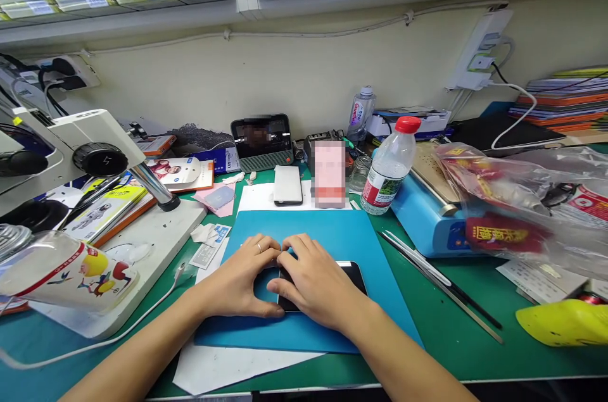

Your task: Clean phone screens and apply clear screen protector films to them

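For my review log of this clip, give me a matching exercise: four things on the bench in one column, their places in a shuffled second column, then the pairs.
Things:
1. black flat phone
2. clear plastic water bottle with red cap
3. white rectangular power bank
4. long metal tweezers

Places:
A. on green table right of the blue mat
B. under both hands, left hand and right hand
C. beyond the mat's far edge
D. beside the blue machine

Pairs: 1-B, 2-D, 3-C, 4-A

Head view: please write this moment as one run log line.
left hand on blue mat | right hand pressing black phone | bottle behind
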Tool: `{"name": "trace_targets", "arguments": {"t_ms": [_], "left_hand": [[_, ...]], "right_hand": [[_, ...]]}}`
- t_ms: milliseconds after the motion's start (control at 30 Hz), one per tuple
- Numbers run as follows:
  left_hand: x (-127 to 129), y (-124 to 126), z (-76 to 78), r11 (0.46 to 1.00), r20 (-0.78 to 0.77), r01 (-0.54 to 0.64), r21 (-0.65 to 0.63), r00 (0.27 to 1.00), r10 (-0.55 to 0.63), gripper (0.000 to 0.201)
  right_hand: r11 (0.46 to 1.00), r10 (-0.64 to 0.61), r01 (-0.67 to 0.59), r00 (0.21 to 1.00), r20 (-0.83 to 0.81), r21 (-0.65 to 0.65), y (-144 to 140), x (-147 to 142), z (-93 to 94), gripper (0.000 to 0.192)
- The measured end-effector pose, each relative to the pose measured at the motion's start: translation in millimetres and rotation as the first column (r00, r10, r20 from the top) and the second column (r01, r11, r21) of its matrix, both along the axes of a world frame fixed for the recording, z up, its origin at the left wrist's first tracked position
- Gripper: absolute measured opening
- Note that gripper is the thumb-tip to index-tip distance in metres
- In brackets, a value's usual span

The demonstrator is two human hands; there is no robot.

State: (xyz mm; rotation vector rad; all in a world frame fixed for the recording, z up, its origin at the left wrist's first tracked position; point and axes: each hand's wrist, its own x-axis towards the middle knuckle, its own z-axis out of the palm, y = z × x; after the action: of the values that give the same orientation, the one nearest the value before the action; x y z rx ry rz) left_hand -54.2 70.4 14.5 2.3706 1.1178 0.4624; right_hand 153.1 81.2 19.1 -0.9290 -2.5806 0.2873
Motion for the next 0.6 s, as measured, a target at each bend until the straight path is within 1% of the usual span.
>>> {"name": "trace_targets", "arguments": {"t_ms": [267,467,600], "left_hand": [[0.5,-0.2,1.2,1.000,0.003,0.001,-0.027,1.000,-0.001,0.060],[1.5,-0.7,-0.6,1.000,0.010,0.001,-0.015,1.000,-0.001,0.059],[1.8,-0.7,0.1,1.000,0.009,0.005,-0.011,1.000,-0.005,0.056]], "right_hand": [[1.000,0.018,-0.018,0.999,0.039,0.002,3.8,-3.0,0.6,0.040],[1.000,0.003,-0.003,1.000,0.019,0.011,4.5,-3.4,-1.4,0.041],[1.000,0.017,-0.017,1.000,0.007,-0.012,4.6,-3.1,-0.7,0.044]]}}
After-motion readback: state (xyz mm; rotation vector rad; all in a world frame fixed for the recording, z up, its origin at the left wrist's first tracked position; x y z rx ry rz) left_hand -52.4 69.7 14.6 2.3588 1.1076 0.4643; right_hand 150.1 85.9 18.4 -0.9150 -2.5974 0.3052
